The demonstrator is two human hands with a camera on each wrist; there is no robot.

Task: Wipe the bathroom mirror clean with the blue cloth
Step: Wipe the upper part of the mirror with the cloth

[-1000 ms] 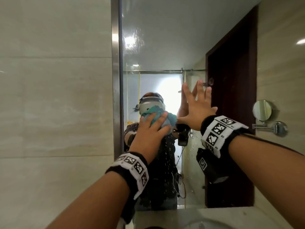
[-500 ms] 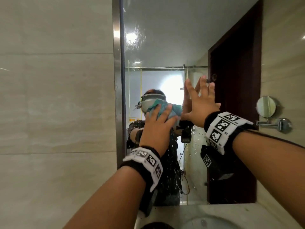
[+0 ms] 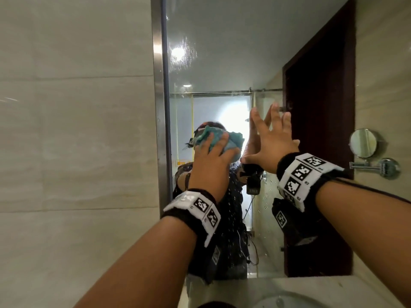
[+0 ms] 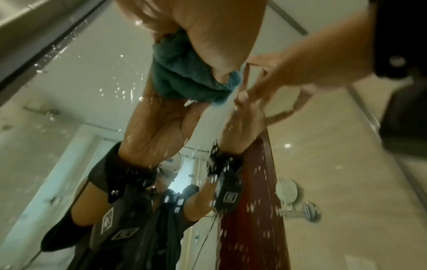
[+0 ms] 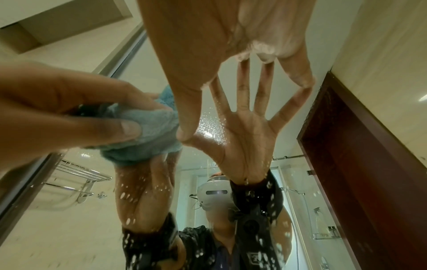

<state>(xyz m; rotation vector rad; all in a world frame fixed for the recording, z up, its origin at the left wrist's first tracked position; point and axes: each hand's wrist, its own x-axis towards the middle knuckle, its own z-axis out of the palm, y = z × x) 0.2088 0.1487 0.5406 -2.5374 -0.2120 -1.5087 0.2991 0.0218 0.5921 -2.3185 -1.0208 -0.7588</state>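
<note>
the blue cloth [image 3: 222, 142] is bunched into a wad and pressed against the mirror [image 3: 222, 58] near its left edge, about mid-height, just beside the metal frame strip [image 3: 159, 107]. the left hand [image 3: 211, 170] holds it there, fingers curled over the wad and the thumb clamped on its underside, as the right wrist view shows. this looks like the wiping step in progress: water droplets [image 4: 120, 91] still dot the glass around and below the cloth, so much of the pane is not yet done. the next move likely calls for firm, even pressure while dragging the wad through the beaded patches, keeping it flat enough not to leave streaks. the right hand [image 3: 270, 143] sits just right of the cloth, all 5 fingers spread apart and straight, fingertips touching the glass as a brace, the thumb nearly meeting the wad. both forearms reach up and forward, wrists bent back. a small round mirror [image 3: 363, 142] hangs on the wall further right.
</note>
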